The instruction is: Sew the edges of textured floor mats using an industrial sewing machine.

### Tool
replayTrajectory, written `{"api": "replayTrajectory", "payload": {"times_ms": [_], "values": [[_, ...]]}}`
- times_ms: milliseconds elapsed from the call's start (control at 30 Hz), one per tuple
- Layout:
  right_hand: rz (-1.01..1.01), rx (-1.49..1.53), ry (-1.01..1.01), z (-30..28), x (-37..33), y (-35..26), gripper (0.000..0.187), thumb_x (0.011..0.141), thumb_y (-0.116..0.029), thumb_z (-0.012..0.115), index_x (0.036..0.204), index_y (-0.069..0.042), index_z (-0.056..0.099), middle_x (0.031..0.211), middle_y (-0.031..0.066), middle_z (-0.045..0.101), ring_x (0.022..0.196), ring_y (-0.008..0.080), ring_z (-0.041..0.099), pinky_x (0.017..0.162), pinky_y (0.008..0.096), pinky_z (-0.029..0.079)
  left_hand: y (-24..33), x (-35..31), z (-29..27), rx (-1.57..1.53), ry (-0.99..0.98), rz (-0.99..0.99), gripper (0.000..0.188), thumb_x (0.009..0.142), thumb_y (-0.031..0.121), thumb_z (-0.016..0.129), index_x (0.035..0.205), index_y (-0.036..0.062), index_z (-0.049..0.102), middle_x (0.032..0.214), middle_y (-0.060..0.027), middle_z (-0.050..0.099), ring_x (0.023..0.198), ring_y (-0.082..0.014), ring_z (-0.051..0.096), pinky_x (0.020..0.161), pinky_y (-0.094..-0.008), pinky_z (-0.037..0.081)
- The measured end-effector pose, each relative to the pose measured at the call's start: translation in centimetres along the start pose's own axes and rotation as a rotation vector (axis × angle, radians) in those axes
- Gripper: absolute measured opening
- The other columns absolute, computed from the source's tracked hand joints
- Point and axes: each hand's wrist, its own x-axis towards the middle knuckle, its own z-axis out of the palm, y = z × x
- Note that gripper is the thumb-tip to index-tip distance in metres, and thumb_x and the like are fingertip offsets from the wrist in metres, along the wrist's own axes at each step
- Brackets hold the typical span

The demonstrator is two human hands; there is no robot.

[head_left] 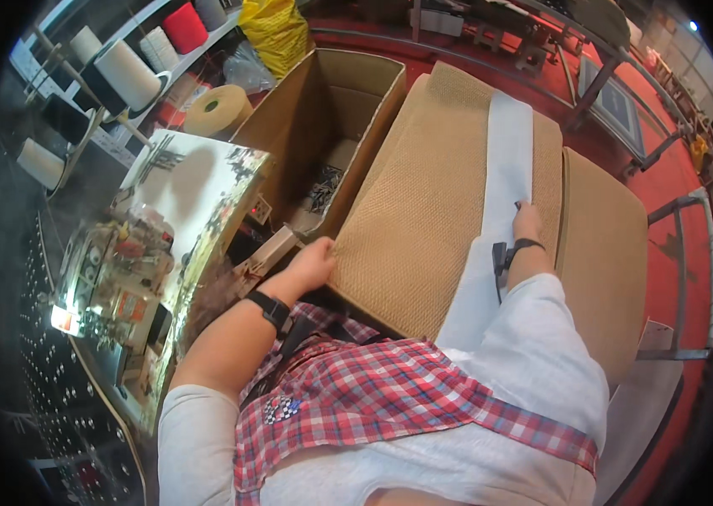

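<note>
A stack of tan woven fabric (411,211) lies in front of me, its near edge against my apron. My left hand (314,263) is closed on the left near corner of the tan fabric. Lengthwise over the stack runs a long white strip (508,143) of cloth-like material, widening toward me. My right hand (528,223) is closed at the right edge of this white strip; its fingertips are partly hidden, and a small dark spot shows by the thumb. A black strap with a small black device (502,257) sits round my right wrist.
At left stands a sewing machine (120,261) with a lit lamp, on a worn white table (205,169). Thread cones (129,74) and a tape roll (219,110) are behind. An open cardboard box (361,72) holds small metal pieces. A metal frame (685,278) stands right.
</note>
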Motion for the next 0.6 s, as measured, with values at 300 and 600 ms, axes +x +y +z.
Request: {"api": "replayTrajectory", "payload": {"times_ms": [300, 600], "values": [[-0.055, 0.077, 0.112, 0.2, 3.9, -4.2, 0.029, 0.084, -0.018, 0.038, 0.108, -0.012, 0.053, 0.098, 0.0183, 0.054, 0.094, 0.0344, 0.052, 0.077, 0.0412, 0.043, 0.7, 1.5, -0.3, 0.097, 0.112, -0.061, 0.033, 0.076, 0.013, 0.050, 0.106, 0.0013, 0.042, 0.098, -0.0235, 0.053, 0.093, -0.0368, 0.050, 0.079, -0.0410, 0.041], [-0.221, -0.135, -0.181, 0.2, -3.9, -13.2, 0.045, 0.068, -0.044, 0.060, 0.094, -0.007, 0.060, 0.097, 0.0168, 0.053, 0.097, 0.0304, 0.050, 0.081, 0.0398, 0.042, -4.5, -5.8, -5.6, -0.269, 0.285, -0.165, 0.045, 0.076, 0.016, 0.056, 0.116, 0.0022, 0.041, 0.104, -0.0152, 0.054, 0.093, -0.0284, 0.053, 0.083, -0.0346, 0.041]]}}
